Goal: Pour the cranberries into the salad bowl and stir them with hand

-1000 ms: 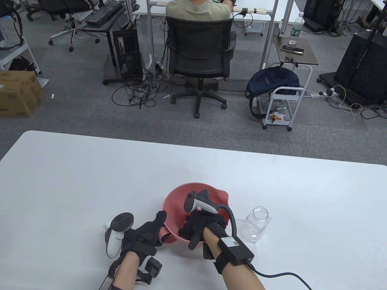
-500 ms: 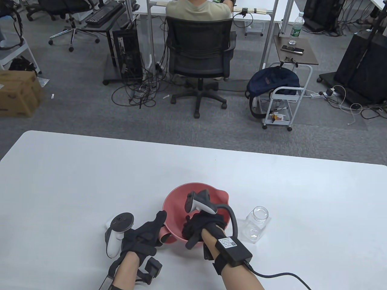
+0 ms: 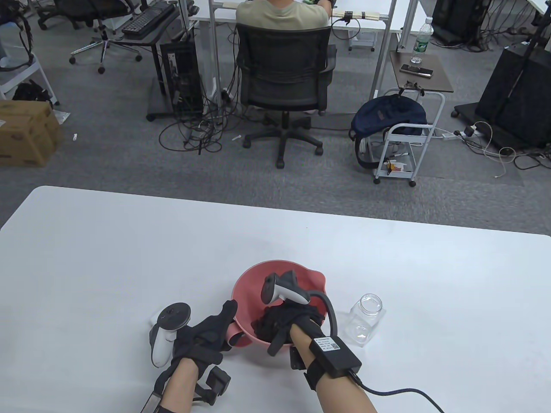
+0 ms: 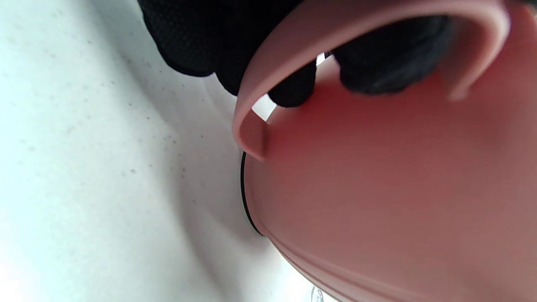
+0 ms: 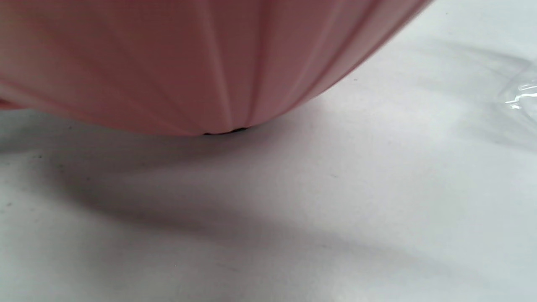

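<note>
While the right hand (image 3: 286,320) is down inside the pink salad bowl (image 3: 252,279), its fingers curl toward the bottom; whether they close on any cranberries I cannot tell, since the hand covers whatever lies in there. The left hand (image 3: 206,335) sits at the bowl's eight o'clock side, and the left wrist view shows its fingertips (image 4: 293,90) hooked through the bowl's handle (image 4: 356,25), gripping it. The bowl rests on the white counter (image 3: 129,258) near the front edge, with the clear jar (image 3: 365,320) upright and apparently empty just beside it at three o'clock.

By my reckoning the pouring is done and the stirring is the step in hand. To do it well, the left hand should keep the handle pinned so the light bowl neither spins nor tips on its small base. The right hand's fingers want to sweep in slow circles along the bottom, lifting and turning the contents rather than pressing them. Keeping the wrist cable and tracker clear of the rim, and away from the jar, would avoid a knock.
</note>
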Action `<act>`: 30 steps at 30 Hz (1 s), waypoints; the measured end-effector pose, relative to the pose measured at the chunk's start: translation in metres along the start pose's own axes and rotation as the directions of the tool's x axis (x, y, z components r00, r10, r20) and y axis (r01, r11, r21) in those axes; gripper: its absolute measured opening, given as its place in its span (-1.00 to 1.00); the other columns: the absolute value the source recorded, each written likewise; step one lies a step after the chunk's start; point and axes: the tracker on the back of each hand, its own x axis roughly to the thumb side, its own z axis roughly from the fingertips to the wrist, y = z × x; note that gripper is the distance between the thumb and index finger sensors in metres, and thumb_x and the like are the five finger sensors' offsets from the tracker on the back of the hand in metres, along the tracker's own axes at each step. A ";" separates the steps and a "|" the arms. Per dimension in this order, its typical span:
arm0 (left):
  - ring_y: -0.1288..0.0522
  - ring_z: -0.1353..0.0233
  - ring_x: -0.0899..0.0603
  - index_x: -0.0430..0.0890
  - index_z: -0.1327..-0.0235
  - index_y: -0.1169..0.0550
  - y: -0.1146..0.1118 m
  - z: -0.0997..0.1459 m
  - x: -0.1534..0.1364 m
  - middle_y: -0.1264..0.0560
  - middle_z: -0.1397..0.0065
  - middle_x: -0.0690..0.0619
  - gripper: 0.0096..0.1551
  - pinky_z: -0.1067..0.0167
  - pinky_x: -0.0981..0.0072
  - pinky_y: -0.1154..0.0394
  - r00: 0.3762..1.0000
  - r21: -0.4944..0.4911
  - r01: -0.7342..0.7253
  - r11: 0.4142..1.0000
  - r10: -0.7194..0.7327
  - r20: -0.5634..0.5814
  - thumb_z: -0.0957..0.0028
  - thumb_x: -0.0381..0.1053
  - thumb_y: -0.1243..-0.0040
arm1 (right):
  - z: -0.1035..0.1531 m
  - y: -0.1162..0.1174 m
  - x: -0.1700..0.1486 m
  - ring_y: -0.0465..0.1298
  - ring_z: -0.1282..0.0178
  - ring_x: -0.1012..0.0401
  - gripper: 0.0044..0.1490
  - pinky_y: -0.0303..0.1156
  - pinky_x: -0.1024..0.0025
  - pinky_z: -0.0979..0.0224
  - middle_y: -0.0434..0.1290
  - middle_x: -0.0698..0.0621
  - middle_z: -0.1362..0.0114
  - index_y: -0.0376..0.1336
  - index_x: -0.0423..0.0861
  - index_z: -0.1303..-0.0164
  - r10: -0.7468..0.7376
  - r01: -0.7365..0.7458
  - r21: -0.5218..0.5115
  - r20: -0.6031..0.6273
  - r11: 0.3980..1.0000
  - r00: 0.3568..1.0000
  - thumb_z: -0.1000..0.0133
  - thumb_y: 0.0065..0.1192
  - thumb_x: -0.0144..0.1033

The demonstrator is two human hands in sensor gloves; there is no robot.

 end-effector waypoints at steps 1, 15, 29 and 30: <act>-0.48 -0.51 -0.17 0.16 0.50 -0.75 0.000 0.000 0.000 -0.55 -0.46 0.12 -0.11 -0.46 0.03 -0.42 1.000 0.000 0.002 1.000 -0.002 0.001 0.01 0.86 0.15 | 0.000 0.000 0.000 0.60 -0.15 0.72 -0.45 0.67 0.78 -0.09 0.52 0.64 -0.37 0.18 0.79 -0.30 -0.001 0.001 0.000 0.002 1.000 1.000 -0.07 0.17 0.45; -0.48 -0.50 -0.16 0.16 0.50 -0.75 0.000 0.000 -0.001 -0.55 -0.47 0.12 -0.11 -0.46 0.03 -0.42 1.000 -0.002 -0.005 1.000 0.005 -0.002 0.01 0.87 0.15 | 0.002 -0.001 0.001 0.38 -0.66 0.66 -0.35 0.53 0.51 -0.66 0.23 0.80 -0.65 0.12 0.90 -0.28 -0.028 0.029 -0.032 0.048 0.999 0.998 -0.06 0.32 0.31; -0.48 -0.51 -0.16 0.16 0.50 -0.75 0.000 0.000 -0.001 -0.55 -0.47 0.12 -0.11 -0.46 0.03 -0.42 1.000 0.000 -0.002 1.000 0.002 0.000 0.01 0.87 0.15 | 0.003 0.000 0.001 0.30 -0.75 0.40 -0.25 0.41 0.30 -0.74 -0.16 0.60 -0.80 -0.06 0.89 -0.41 -0.018 0.018 -0.022 0.030 1.000 0.999 -0.13 0.23 0.35; -0.48 -0.51 -0.17 0.16 0.50 -0.75 0.000 0.000 -0.001 -0.55 -0.47 0.12 -0.11 -0.46 0.03 -0.42 1.000 0.000 -0.003 1.000 0.003 0.000 0.01 0.87 0.15 | 0.003 0.000 0.001 0.31 -0.74 0.38 -0.23 0.42 0.30 -0.73 -0.20 0.55 -0.82 -0.09 0.88 -0.43 -0.016 0.017 -0.019 0.027 1.000 0.999 -0.13 0.21 0.37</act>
